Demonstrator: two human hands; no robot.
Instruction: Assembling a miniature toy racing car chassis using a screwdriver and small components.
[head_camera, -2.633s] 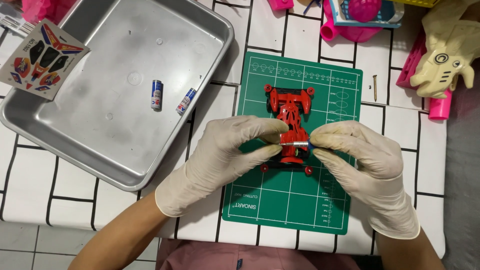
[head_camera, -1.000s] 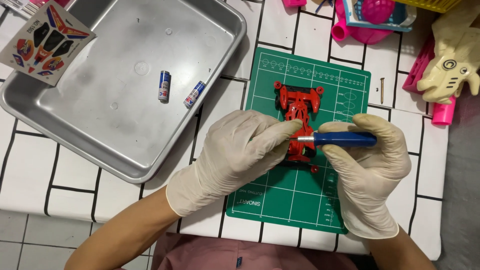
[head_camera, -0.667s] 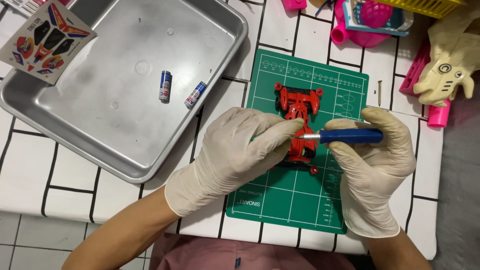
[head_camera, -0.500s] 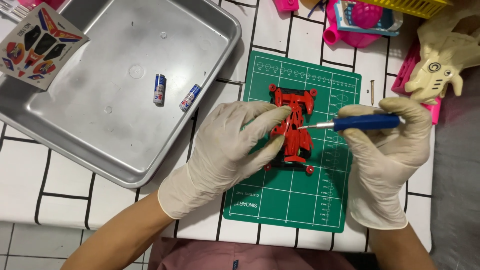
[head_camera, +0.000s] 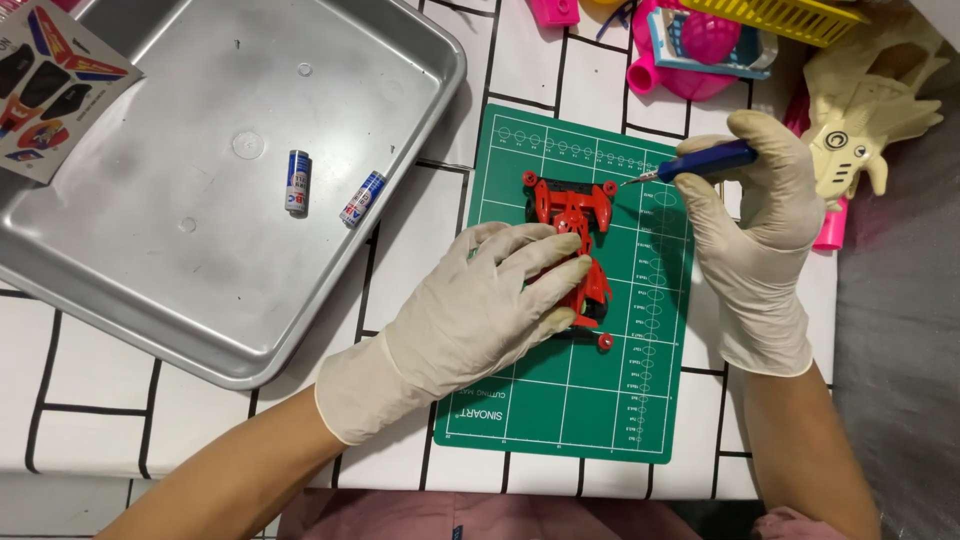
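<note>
The green cutting mat (head_camera: 560, 400) lies on the white table (head_camera: 100, 420) with black grid lines, nearest to the person. On the mat lies a red toy car chassis (head_camera: 578, 240), about in the middle of the upper half. The left hand (head_camera: 480, 310), in a cream glove, rests flat on the lower part of the chassis; its fingers (head_camera: 545, 265) are stretched and spread over the red frame, pressing it to the mat, not closed around it. The right hand (head_camera: 760, 230), also gloved, is to the right of the mat, partly over its edge. Its fingers (head_camera: 770, 140) are curled tight around the blue handle of a small screwdriver (head_camera: 700, 163). The thin metal tip points left and is just beside the upper right corner of the chassis; I cannot tell if it touches.

Further left stands a metal tray (head_camera: 420, 130). Two small batteries (head_camera: 298, 182) lie in it, near each other, and a sticker sheet (head_camera: 50, 85) rests on its far left corner. At the far right edge are a cream plastic toy (head_camera: 865, 120), pink plastic parts (head_camera: 700, 55) and a yellow basket (head_camera: 780, 12).
</note>
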